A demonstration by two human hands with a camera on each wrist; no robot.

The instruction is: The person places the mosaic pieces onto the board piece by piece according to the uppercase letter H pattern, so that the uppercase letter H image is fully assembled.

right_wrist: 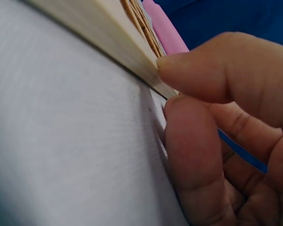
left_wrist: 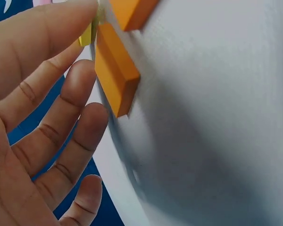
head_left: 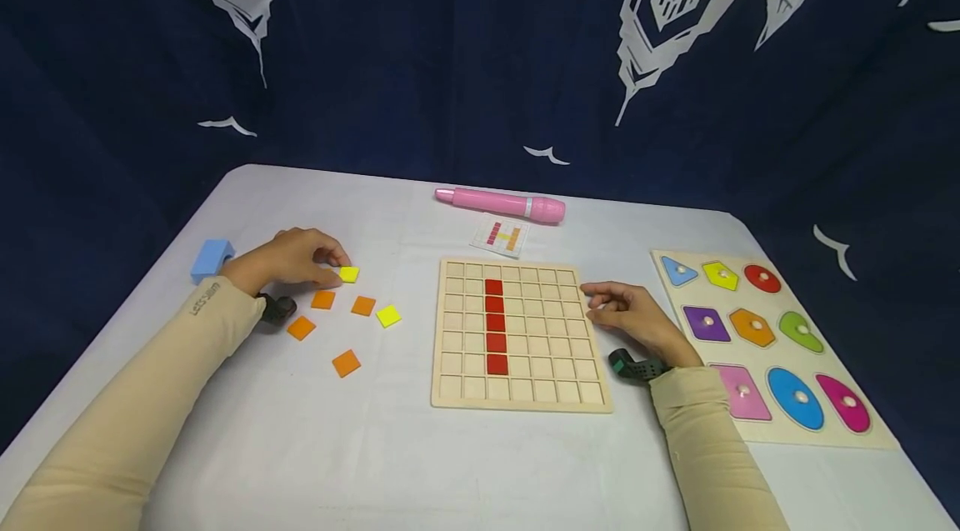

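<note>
left hand (head_left: 296,256) pinches a yellow square tile (head_left: 349,274) at the table (head_left: 375,464), left of a wooden grid board (head_left: 522,406).
the tile could slip from so small a fingertip hold; a nudge from the right hand (head_left: 633,318), its loosely bent fingers touching the board's right edge, might shift the red tiles (head_left: 495,323). only the left wrist view reveals thick sides on the orange tiles (left_wrist: 114,68); only the head view shows the red ones.

At the left hand (head_left: 296,256): two yellow tiles (head_left: 388,315), four orange tiles (head_left: 347,363), one blue block (head_left: 209,257). Left of the right hand (head_left: 633,316): one grid (head_left: 551,298), five red tiles (head_left: 496,343); right of it, one puzzle (head_left: 723,299), nine shapes (head_left: 752,328). Beyond both hands: one pen (head_left: 502,204), one card (head_left: 499,236).
</note>
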